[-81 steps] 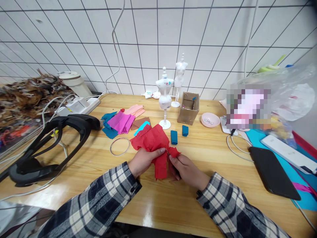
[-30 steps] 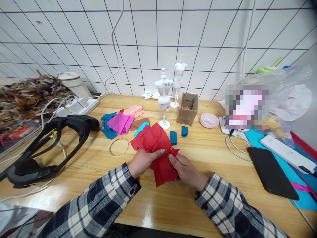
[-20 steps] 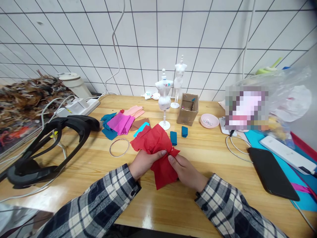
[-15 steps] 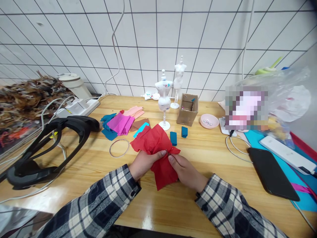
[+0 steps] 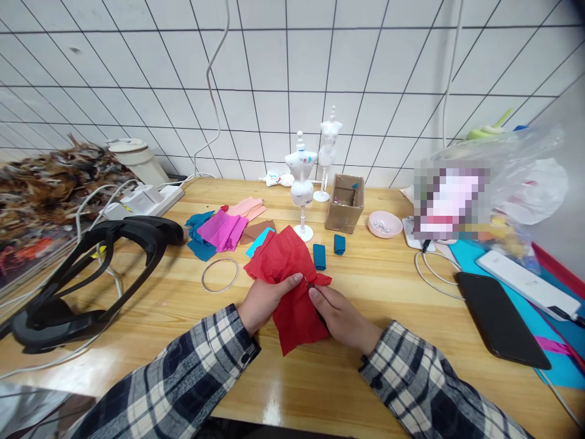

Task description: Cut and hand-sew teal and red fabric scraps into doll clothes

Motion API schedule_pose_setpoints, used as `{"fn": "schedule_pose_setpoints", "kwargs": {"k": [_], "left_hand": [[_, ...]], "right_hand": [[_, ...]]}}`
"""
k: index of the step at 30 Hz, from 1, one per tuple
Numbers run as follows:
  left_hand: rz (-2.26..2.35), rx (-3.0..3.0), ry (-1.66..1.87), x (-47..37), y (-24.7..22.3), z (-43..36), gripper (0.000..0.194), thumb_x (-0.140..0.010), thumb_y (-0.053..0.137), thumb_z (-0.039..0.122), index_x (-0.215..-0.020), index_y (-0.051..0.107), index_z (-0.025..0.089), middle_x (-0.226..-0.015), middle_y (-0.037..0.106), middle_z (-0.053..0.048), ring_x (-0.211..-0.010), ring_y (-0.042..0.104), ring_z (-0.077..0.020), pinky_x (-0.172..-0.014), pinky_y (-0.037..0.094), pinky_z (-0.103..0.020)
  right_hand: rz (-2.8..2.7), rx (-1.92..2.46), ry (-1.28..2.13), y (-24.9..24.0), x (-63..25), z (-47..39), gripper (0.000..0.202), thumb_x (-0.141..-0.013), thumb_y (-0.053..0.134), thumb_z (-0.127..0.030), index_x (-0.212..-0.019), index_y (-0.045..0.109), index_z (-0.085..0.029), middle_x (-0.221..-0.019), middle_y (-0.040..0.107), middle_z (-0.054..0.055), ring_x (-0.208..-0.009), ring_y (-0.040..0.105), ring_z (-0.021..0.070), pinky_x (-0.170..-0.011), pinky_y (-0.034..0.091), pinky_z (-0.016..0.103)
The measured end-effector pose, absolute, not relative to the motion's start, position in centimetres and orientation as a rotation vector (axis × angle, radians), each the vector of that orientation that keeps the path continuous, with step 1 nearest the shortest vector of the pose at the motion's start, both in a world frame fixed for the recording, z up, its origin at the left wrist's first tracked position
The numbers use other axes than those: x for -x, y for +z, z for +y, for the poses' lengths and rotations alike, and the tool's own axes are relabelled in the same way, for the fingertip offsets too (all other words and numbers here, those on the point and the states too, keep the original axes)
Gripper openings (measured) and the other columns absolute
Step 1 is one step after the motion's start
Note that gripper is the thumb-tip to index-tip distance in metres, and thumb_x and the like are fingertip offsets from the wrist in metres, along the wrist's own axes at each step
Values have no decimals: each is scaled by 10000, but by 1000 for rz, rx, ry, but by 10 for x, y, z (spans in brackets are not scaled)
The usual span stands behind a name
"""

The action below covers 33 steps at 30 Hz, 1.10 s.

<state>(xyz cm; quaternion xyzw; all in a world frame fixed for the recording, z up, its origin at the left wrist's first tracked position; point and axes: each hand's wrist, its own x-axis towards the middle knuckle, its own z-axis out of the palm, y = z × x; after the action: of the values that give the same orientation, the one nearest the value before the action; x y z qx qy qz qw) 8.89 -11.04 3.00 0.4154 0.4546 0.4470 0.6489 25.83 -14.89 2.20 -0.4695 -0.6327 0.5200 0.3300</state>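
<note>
A crumpled sheet of red crepe paper [image 5: 299, 320] is spread between my hands above the table. My left hand [image 5: 267, 300] is closed on its left side, thumb on top near the middle. My right hand [image 5: 340, 314] is closed at the paper's right side, pinching a thin tool [image 5: 309, 284] with a small metal tip that meets the paper by my left thumb. Most of the tool is hidden by my fingers, so its kind is unclear. Just beyond the paper stands a white mini dress form [image 5: 302, 177]. Two rolled blue pieces [image 5: 319, 256] lie to its right.
A metal ring [image 5: 220, 275] and folded coloured pieces [image 5: 223, 230] lie to the left, near a black headset [image 5: 137, 244]. Behind are a second dress form [image 5: 328, 146], a small cardboard box [image 5: 344, 213] and a pink bowl [image 5: 385, 225]. A black phone [image 5: 500, 317] lies at right.
The lower part of the red paper has swung slightly left. A dark part of the tool now shows below my right fingers. Both hands keep nearly the same place.
</note>
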Motion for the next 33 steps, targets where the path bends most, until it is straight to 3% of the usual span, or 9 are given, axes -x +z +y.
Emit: {"fn": "schedule_pose_setpoints", "kwargs": {"k": [12, 25, 30, 33], "left_hand": [[1024, -963, 1007, -89, 31, -112, 528, -695, 792, 342, -1168, 619, 182, -1220, 673, -96, -1139, 612, -296, -1015, 466, -451], [965, -940, 941, -91, 36, -115, 440, -687, 801, 326, -1083, 676, 182, -1207, 679, -107, -1132, 620, -306, -1028, 454, -474], [918, -813, 990, -91, 35, -114, 385, -753, 735, 409, -1043, 682, 160, -1088, 724, -102, -1140, 612, -307, -1020, 458, -479], [946, -799, 1046, -93, 36, -113, 384, -713, 775, 360, -1030, 680, 164, -1073, 729, -88, -1136, 615, -292, -1030, 453, -463]], "right_hand": [[-1628, 1227, 1357, 24, -257, -150, 411, -970, 345, -512, -863, 572, -186, -897, 664, 53, -825, 589, 183, -768, 464, 317], [-1644, 1234, 1278, 27, -256, -148, 421, -975, 331, -512, -877, 578, -186, -898, 655, 59, -822, 583, 183, -772, 466, 319], [-1664, 1228, 1288, 26, -257, -149, 405, -981, 318, -501, -879, 563, -195, -871, 637, 50, -820, 576, 182, -765, 467, 316], [-1684, 1257, 1288, 24, -258, -149, 400, -978, 319, -514, -901, 557, -202, -864, 633, 45, -849, 574, 189, -792, 465, 325]]}}
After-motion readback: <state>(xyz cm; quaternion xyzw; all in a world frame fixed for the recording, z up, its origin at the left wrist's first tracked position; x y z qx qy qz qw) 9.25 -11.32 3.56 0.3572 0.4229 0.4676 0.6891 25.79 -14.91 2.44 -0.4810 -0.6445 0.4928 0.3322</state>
